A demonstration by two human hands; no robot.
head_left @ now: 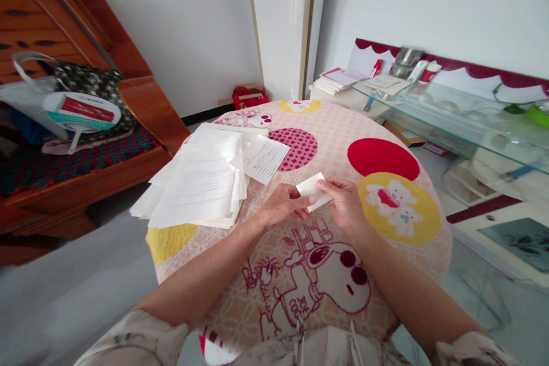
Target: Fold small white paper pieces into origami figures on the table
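Note:
A small white piece of folded paper (312, 187) is held between my two hands, above the middle of the cloth-covered table (334, 126). My left hand (285, 206) grips its left end, thumb on top and fingers beneath. On the other end, my right hand (345, 200) pinches the paper's right edge with thumb and fingers. To the left lies an untidy stack of white paper sheets (193, 183), some with printed lines. One printed sheet (266, 159) sticks out from the stack toward my left hand.
Beyond the table on the right runs a glass shelf (454, 120) bearing booklets (337, 80) and metal tins (407, 60). At the left stands a wooden bench (150, 108) with bags and a hand fan (81, 111). A tall white air conditioner (281, 28) fills the corner.

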